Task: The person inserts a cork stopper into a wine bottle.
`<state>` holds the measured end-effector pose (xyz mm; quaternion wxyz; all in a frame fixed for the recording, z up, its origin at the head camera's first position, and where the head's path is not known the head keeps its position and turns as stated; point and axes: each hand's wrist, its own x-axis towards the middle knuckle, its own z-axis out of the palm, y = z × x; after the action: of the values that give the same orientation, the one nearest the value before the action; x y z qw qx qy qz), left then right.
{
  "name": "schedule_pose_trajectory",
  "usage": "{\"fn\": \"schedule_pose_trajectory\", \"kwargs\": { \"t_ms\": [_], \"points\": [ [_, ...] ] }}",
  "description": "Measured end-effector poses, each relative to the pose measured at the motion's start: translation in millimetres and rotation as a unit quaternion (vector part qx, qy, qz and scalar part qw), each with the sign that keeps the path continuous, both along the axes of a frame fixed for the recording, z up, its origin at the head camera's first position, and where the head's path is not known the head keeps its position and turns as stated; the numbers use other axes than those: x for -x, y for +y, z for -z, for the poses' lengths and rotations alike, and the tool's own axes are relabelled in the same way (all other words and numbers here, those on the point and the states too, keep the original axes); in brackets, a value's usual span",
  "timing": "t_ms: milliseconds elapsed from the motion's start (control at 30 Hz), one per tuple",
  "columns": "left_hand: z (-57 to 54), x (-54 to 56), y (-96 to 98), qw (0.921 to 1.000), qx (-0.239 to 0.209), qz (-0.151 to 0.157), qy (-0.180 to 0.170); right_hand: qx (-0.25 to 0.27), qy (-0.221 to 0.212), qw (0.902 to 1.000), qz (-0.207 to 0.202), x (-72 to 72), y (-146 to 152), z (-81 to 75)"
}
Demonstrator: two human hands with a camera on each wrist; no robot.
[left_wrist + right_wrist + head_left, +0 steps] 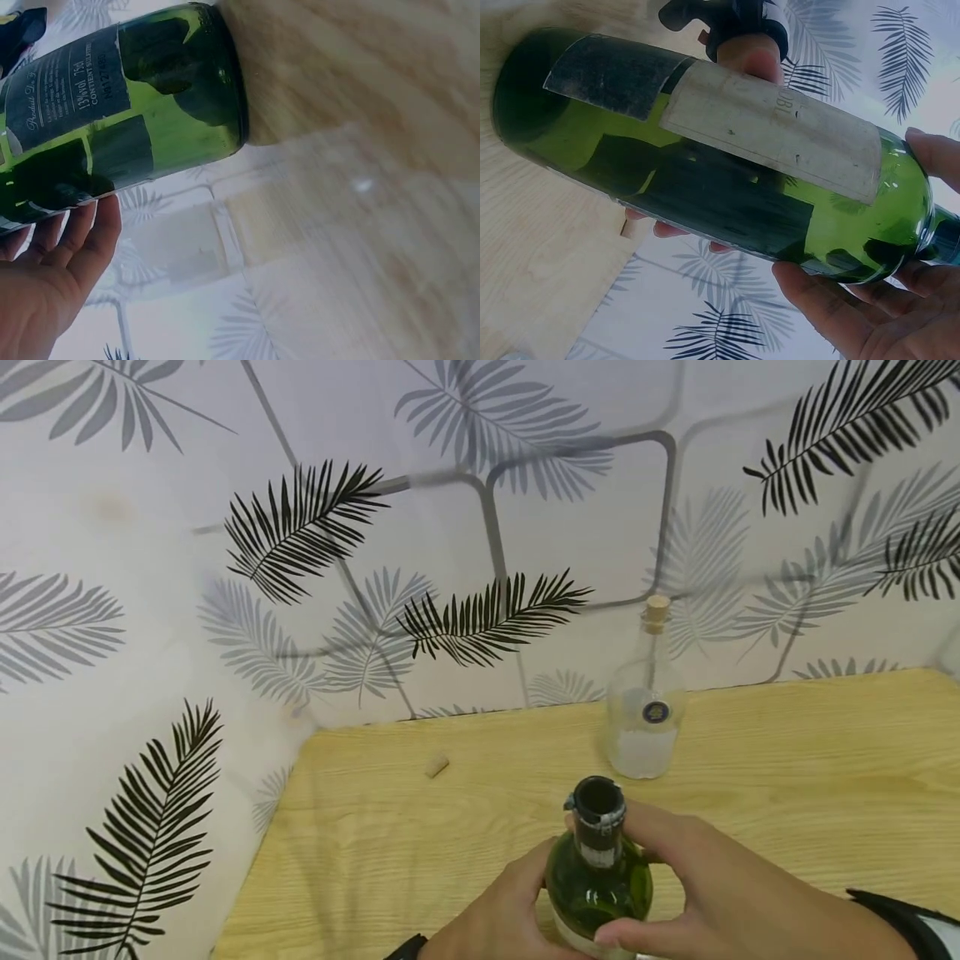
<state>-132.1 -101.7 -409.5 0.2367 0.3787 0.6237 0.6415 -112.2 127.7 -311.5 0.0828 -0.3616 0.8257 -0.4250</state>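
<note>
An uncorked green glass wine bottle [598,881] stands upright near me, with torn foil around its open mouth. In the left wrist view, the bottle's base [202,97] meets the tabletop, and a dark printed label shows on its side. My left hand [498,906] grips the bottle's body from the left, its fingers [105,225] wrapped along the glass. My right hand [727,881] holds the shoulder below the neck, thumb in front and fingers behind. A pale, worn label [772,127] faces the right wrist camera.
A clear glass bottle [643,727] with a cork stopper stands farther back, near the wall. To the left, a loose cork [437,766] lies on the light wooden table [360,827]. Leaf-patterned covering [450,543] rises behind the table's back edge.
</note>
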Motion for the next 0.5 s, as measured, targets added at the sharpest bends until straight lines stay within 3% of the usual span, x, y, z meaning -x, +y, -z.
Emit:
{"fn": "schedule_pose_trajectory", "kwargs": {
  "t_ms": [67,133,200,233,267,300,367,400,500],
  "points": [
    [-5.3,0.7,3.7,0.9997,0.016,0.02,-0.007,0.002,-0.004,1.0,0.002,-2.4,5,-0.2],
    [-10.7,5.0,2.4,0.9973,0.068,0.025,0.011,0.016,0.014,0.9998,-0.006,-3.3,7,0.9],
    [-12.3,15.8,-5.8,0.9839,0.15,0.014,0.095,0.029,0.027,0.9991,-0.014,-3.2,9,2.2],
    [-12.9,22.9,-12.6,0.9688,0.199,-0.002,0.148,0.033,0.039,0.9985,-0.018,-2.8,9,2.8],
    [-12.2,31.5,-21.7,0.9456,0.251,-0.03,0.205,0.038,0.036,0.9984,-0.023,-2.7,9,3.2],
    [-8.7,41.7,-32.0,0.9171,0.298,-0.066,0.257,0.041,0.039,0.9981,-0.027,-2.6,9,3.5],
    [-0.5,63.8,-53.9,0.8557,0.379,-0.144,0.321,0.045,0.024,0.9982,-0.031,-4.1,10,3.5],
    [3.9,74.3,-64.1,0.8335,0.414,-0.177,0.32,0.048,0.013,0.9982,-0.035,-4.7,11,3.4],
    [22.3,101.1,-88.5,0.7886,0.494,-0.237,0.28,0.057,-0.048,0.9965,-0.037,-8.8,16,3.0]
  ]
}}
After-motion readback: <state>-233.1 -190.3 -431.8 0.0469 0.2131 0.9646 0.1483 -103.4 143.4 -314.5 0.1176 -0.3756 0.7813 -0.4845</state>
